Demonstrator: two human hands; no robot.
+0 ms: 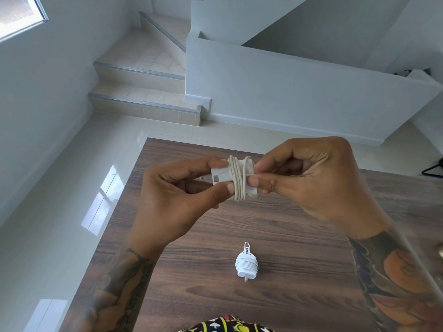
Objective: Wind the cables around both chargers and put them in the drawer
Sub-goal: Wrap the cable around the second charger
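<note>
Charger (221, 174) — cable-wound — pinched between left grip (182, 195) and right grip (311, 178) above table (299, 259).

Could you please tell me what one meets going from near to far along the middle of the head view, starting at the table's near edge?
Wound charger lying on the table → bare wooden table → charger held in both hands → glossy tiled floor → tiled stairs.

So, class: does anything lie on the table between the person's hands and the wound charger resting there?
Nothing visible does. The wound charger lies alone on the bare wooden table, below both hands, which hold the other charger.
</note>
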